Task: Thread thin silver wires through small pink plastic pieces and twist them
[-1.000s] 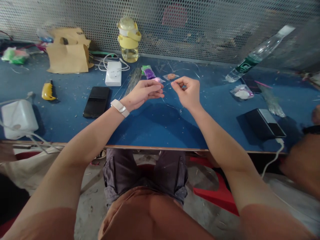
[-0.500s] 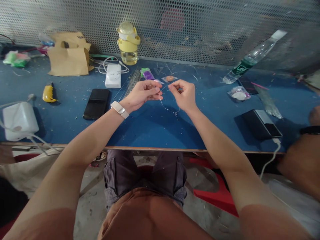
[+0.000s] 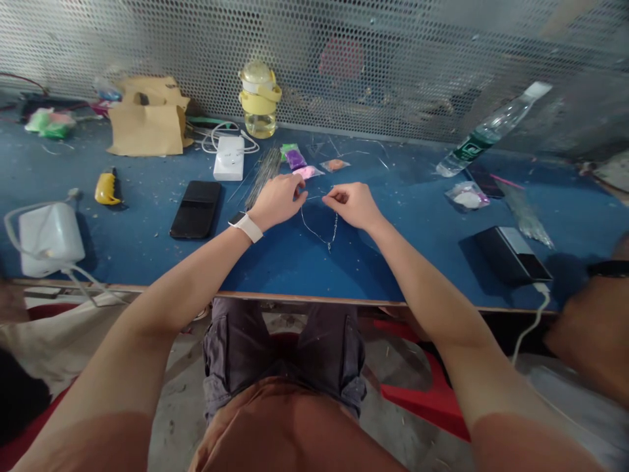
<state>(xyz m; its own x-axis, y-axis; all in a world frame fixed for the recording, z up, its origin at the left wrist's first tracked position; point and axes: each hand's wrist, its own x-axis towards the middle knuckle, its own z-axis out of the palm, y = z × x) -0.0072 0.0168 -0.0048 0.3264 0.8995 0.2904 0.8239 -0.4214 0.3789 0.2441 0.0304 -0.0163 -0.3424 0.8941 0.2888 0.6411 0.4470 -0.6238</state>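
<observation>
A thin silvery wire hangs in a loop between my two hands, just above the table. Its right part looks twisted or beaded, and a small knot-like bit sits at its lowest point. My left hand, with a white-banded watch on the wrist, has its fingers curled around one side of the wire; the fingertips are partly hidden. On the other side, my right hand pinches the wire between thumb and fingers. Just beyond my hands lie small bags of pink, purple and orange material.
Loose thin wires lie left of my hands, near a black phone and a white power bank. A yellow cup stands by the mesh panel. Rightward are a tilted water bottle and a black box. Someone's arm shows far right.
My left hand has turned over, palm more downward, and both hands are slightly lower in view. The gap between the fingertips is a little wider, and the wire loop hangs more fully in sight.
</observation>
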